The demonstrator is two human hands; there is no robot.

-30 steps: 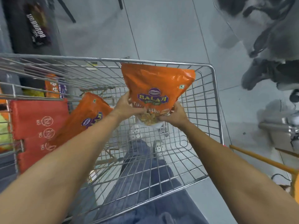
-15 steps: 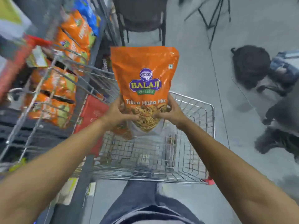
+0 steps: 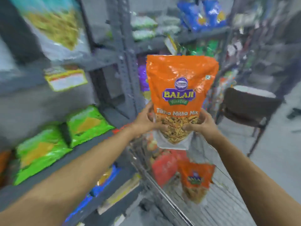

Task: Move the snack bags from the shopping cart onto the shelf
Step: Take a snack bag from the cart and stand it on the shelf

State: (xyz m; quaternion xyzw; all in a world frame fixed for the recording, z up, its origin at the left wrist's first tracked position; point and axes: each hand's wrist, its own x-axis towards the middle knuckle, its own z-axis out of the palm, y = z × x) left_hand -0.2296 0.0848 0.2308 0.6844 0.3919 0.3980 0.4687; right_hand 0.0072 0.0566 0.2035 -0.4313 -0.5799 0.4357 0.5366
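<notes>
head view, carrying phase. an upright orange foil snack bag with a purple-and-yellow logo and a clear window at its base [image 3: 182, 95] is held in the air between the two hands, its long axis near vertical and its printed face toward the camera. the left hand [image 3: 146, 121] is closed around the lower left edge of the bag, thumb across the front; the right hand [image 3: 202, 124] is closed around the lower right edge in mirror fashion, so both hands grip low and the top of the bag stands free above them. below and just beyond the hands lies the wire shopping cart [image 3: 162, 196], in which a second orange snack bag [image 3: 195, 178] and a red packet [image 3: 164, 168] remain. the grey metal shelf [image 3: 91, 147] runs along the person's left, its nearer tier carrying bright green snack bags [image 3: 88, 124] lying side by side; the held bag is to the right of this tier and well apart from it. the deciding relation is therefore lateral: the shelf lies left of the bag, and the left arm is the nearer to it. judged from this layout, placement calls for a leftward swing, probably tilting the bag to match its neighbours. the surroundings are motion-blurred, so a free slot cannot be picked out.
</notes>
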